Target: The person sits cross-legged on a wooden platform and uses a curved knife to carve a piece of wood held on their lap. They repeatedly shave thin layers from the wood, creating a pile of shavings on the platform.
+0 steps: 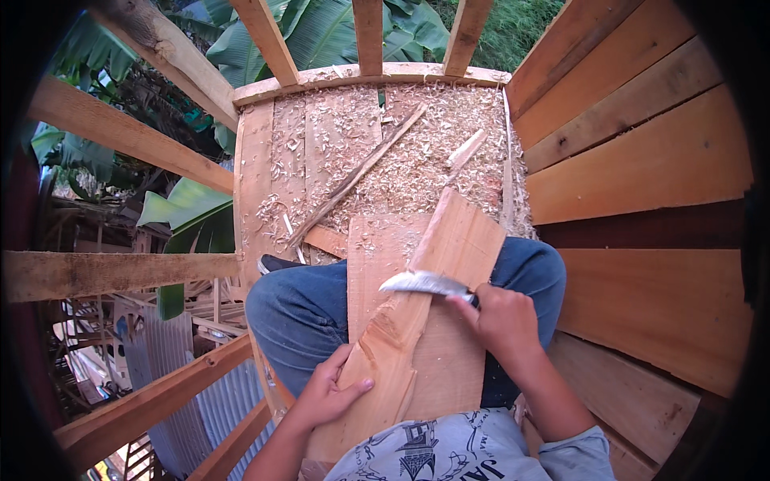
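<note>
Fingers wrapped around the handle, a right hand holds a curved knife across a notched plank; the left hand pinches it by the left edge of a wider board.

The carved wood is a warm honey tan, streaked with darker orange grain, and the wide board under it looks paler, a pinkish beige. The knife gleams silver along its blade, with black at the handle. I see faded blue jeans and a light grey-blue shirt with a dark printed pattern across it. Shavings fleck everything cream around a brown stick. To my right the planks glow orange-brown; beyond the rails, green leaves and ribbed, bluish-grey metal sheets.
</note>
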Action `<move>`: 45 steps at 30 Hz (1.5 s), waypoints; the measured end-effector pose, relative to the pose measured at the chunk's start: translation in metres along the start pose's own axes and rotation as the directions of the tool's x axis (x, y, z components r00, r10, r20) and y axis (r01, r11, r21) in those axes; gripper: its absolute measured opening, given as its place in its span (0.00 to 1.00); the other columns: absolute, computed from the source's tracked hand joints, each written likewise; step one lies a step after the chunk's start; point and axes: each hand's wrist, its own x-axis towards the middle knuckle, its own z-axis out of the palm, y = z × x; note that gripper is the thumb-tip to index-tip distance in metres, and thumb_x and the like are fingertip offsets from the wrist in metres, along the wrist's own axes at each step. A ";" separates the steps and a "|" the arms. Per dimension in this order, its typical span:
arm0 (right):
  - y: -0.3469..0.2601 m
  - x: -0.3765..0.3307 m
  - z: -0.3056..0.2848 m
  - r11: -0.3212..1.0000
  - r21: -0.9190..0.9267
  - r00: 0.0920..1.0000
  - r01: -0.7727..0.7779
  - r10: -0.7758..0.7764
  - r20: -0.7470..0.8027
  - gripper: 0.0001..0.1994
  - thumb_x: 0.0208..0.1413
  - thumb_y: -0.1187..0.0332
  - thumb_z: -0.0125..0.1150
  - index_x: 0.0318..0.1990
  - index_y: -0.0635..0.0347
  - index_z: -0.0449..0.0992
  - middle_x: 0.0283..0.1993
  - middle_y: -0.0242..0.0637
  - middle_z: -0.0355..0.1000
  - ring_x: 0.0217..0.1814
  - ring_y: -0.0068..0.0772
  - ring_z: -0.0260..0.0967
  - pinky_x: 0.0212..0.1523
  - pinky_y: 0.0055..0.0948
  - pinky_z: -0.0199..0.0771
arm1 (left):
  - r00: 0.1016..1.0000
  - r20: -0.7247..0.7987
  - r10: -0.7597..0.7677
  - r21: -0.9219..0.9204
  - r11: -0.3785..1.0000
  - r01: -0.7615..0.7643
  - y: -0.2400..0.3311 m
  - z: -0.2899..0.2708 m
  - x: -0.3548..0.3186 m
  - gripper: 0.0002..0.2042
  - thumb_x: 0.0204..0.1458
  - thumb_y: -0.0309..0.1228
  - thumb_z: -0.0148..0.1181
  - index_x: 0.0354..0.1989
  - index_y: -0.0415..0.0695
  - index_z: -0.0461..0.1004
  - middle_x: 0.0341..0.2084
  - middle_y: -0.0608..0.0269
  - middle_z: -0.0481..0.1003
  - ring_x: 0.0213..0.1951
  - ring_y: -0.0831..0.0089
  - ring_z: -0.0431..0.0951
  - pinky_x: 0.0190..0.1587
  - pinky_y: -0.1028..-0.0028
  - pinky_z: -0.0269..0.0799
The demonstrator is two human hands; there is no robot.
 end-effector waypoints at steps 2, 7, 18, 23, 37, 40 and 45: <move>0.037 0.019 -0.007 0.976 -0.016 0.966 -0.217 0.212 -0.149 0.28 0.56 0.44 0.56 0.20 0.63 0.74 0.18 0.48 0.72 0.23 0.52 0.74 0.23 0.45 0.72 | 1.000 -0.008 0.001 -0.017 1.000 -0.001 -0.002 -0.001 -0.003 0.23 0.55 0.25 0.62 0.58 0.37 0.64 0.47 0.63 0.73 0.51 0.79 0.69 0.54 0.76 0.64; 0.016 0.006 -0.025 0.991 0.044 0.991 -0.125 0.127 -0.050 0.26 0.57 0.46 0.56 0.20 0.62 0.75 0.18 0.49 0.72 0.22 0.52 0.73 0.24 0.46 0.72 | 1.000 -0.003 -0.028 0.016 0.999 0.029 0.005 0.000 -0.001 0.22 0.54 0.25 0.62 0.57 0.37 0.65 0.47 0.63 0.73 0.50 0.80 0.70 0.54 0.76 0.65; 0.041 0.034 -0.017 0.969 0.045 0.962 -0.243 0.246 -0.118 0.29 0.58 0.45 0.55 0.20 0.65 0.75 0.18 0.54 0.71 0.24 0.55 0.73 0.25 0.47 0.73 | 0.999 -0.030 -0.010 -0.027 1.000 0.010 -0.002 0.000 -0.003 0.23 0.53 0.25 0.62 0.57 0.36 0.65 0.48 0.61 0.73 0.50 0.79 0.70 0.54 0.75 0.65; 0.006 0.013 -0.023 0.997 0.049 0.998 -0.059 0.060 -0.017 0.29 0.57 0.44 0.55 0.19 0.64 0.75 0.17 0.50 0.71 0.21 0.51 0.73 0.22 0.43 0.72 | 1.000 -0.010 -0.008 0.017 1.000 0.008 0.004 0.002 0.001 0.23 0.53 0.24 0.62 0.57 0.36 0.65 0.47 0.61 0.74 0.50 0.79 0.70 0.54 0.75 0.65; 0.006 0.031 -0.004 0.995 -0.061 0.997 0.077 -0.075 0.030 0.33 0.52 0.36 0.55 0.17 0.61 0.74 0.15 0.45 0.70 0.18 0.46 0.73 0.19 0.39 0.71 | 0.998 -0.059 0.032 0.107 0.994 -0.025 0.011 0.005 0.002 0.22 0.54 0.25 0.62 0.57 0.35 0.65 0.45 0.59 0.75 0.48 0.79 0.72 0.51 0.76 0.68; 0.005 0.035 -0.005 0.996 -0.076 0.996 0.045 -0.039 0.083 0.29 0.52 0.39 0.58 0.20 0.61 0.77 0.17 0.45 0.72 0.21 0.46 0.73 0.23 0.41 0.72 | 0.998 -0.061 0.012 0.018 1.000 -0.011 0.010 0.005 0.002 0.22 0.54 0.25 0.61 0.57 0.35 0.65 0.45 0.59 0.75 0.48 0.79 0.71 0.51 0.76 0.68; 0.054 0.049 -0.015 0.985 -0.090 0.983 -0.151 0.139 -0.123 0.32 0.56 0.39 0.53 0.19 0.64 0.76 0.18 0.50 0.72 0.23 0.52 0.74 0.25 0.45 0.73 | 0.997 -0.075 0.009 0.040 0.999 -0.006 0.002 0.003 -0.003 0.23 0.53 0.25 0.62 0.57 0.36 0.65 0.45 0.59 0.75 0.48 0.78 0.72 0.52 0.75 0.68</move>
